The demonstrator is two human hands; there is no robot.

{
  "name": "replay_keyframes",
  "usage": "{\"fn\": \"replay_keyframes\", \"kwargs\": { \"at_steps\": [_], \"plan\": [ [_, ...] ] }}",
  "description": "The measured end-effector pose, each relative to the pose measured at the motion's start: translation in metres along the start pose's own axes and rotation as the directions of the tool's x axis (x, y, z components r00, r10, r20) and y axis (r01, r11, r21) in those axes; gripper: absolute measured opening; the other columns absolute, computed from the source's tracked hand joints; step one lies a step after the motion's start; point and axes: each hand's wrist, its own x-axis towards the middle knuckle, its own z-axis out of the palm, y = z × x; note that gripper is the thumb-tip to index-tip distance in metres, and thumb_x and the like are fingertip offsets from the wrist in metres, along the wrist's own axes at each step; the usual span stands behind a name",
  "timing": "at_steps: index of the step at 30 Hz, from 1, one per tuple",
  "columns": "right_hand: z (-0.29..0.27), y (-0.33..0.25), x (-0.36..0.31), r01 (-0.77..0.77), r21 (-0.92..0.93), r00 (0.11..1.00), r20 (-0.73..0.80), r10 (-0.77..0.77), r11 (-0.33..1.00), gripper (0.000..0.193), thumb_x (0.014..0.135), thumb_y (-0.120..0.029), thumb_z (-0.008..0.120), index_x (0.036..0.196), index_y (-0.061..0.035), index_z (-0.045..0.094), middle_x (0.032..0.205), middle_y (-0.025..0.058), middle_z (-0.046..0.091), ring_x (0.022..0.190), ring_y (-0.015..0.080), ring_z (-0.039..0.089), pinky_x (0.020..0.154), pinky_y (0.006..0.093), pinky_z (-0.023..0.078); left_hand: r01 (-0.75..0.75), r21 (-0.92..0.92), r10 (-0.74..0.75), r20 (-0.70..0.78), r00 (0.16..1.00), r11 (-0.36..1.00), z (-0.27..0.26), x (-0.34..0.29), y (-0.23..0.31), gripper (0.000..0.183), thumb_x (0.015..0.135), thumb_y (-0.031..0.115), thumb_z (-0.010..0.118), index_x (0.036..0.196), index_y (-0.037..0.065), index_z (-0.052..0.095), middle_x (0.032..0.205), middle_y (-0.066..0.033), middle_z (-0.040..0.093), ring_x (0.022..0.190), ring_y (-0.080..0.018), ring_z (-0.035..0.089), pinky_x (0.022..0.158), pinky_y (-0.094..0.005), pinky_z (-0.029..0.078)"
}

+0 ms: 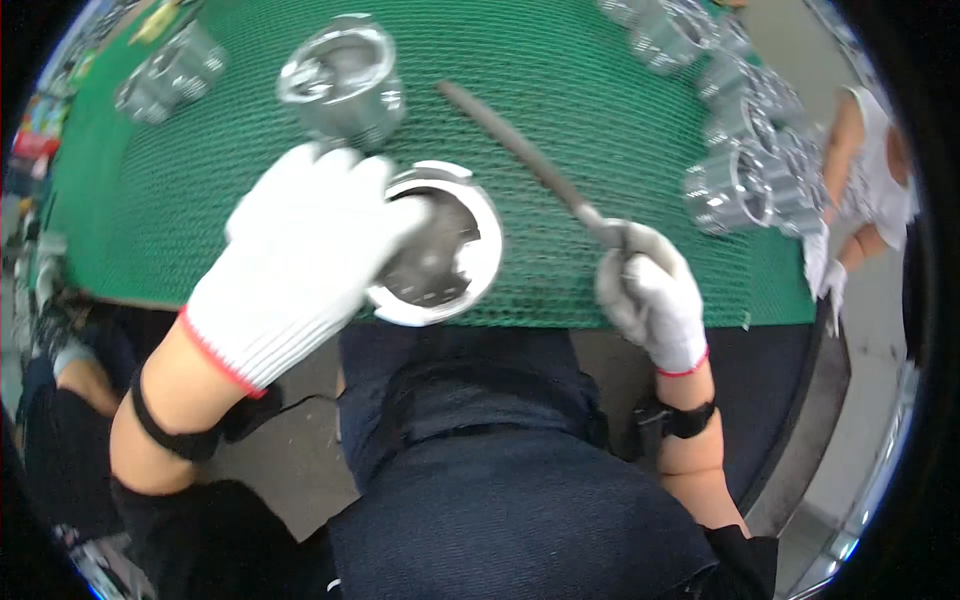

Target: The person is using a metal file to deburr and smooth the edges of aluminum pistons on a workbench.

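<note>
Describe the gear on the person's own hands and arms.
The left hand and right hand wear white knit gloves with red-edged cuffs. Black straps circle both forearms, and black sleeves cover the upper arms.

green mat (620,140) passable for you between rod (525,155) (a slanting barrier) and clustered cylinders (718,195), single cylinder (350,115) blocking beyond your left hand (305,235)

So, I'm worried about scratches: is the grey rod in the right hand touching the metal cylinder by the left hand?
Apart. The head view shows a strip of green mat between the grey rod and the metal cylinder's rim.
</note>
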Motion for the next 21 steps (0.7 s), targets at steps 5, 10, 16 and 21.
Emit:
{"fn": "replay_keyframes", "kwargs": {
  "at_steps": [5, 10, 16, 21],
  "plan": [
    [0.0, 0.004, 0.003, 0.006, 0.028, 1.0, 0.017, -0.006, 1.0, 0.062, 0.093, -0.029, 0.064, 0.138, 0.011, 0.05, 0.071, 0.0072, 0.063, 0.04, 0.0062, 0.041, 0.036, 0.0199, 0.032, 0.02, -0.143, -0.031, -0.079, 0.996, 0.99, -0.002, -0.007, 0.0, 0.038, 0.079, 0.009, 0.066, 0.116, 0.017, 0.068, 0.115, -0.0095, 0.065, 0.109, -0.0328, 0.062, 0.096, -0.0431, 0.05],
    [-0.006, 0.002, -0.004, -0.051, -0.039, 0.999, -0.015, 0.051, 0.998, 0.058, 0.092, -0.029, 0.064, 0.135, 0.0081, 0.053, 0.073, 0.0068, 0.062, 0.046, 0.006, 0.044, 0.041, 0.0208, 0.034, 0.107, -0.16, -0.145, -0.246, 0.958, 0.981, -0.004, -0.03, 0.019, 0.055, 0.083, 0.002, 0.064, 0.138, 0.005, 0.058, 0.104, -0.0123, 0.066, 0.097, -0.0329, 0.064, 0.092, -0.0439, 0.051],
    [-0.004, 0.004, -0.001, 0.005, 0.007, 0.999, 0.035, -0.005, 1.0, 0.054, 0.095, -0.029, 0.062, 0.133, 0.0086, 0.054, 0.06, 0.006, 0.056, 0.04, 0.0072, 0.041, 0.038, 0.0209, 0.034, 0.191, -0.705, -0.16, 0.111, 0.981, 0.683, 0.002, -0.091, 0.04, 0.097, 0.076, 0.006, 0.078, 0.156, -0.01, 0.024, 0.105, -0.0188, 0.068, 0.097, -0.0345, 0.066, 0.089, -0.0418, 0.053],
    [-0.003, 0.009, 0.0, -0.001, 0.009, 1.0, -0.005, 0.001, 1.0, 0.054, 0.094, -0.026, 0.06, 0.136, 0.0076, 0.054, 0.064, 0.0059, 0.057, 0.039, 0.0069, 0.039, 0.036, 0.0215, 0.032, -0.155, -0.987, 0.002, -0.155, 0.988, -0.041, -0.015, -0.072, 0.03, 0.065, 0.086, 0.003, 0.07, 0.144, -0.008, 0.043, 0.113, -0.0193, 0.071, 0.092, -0.0259, 0.073, 0.086, -0.0368, 0.056]
  ]
}}
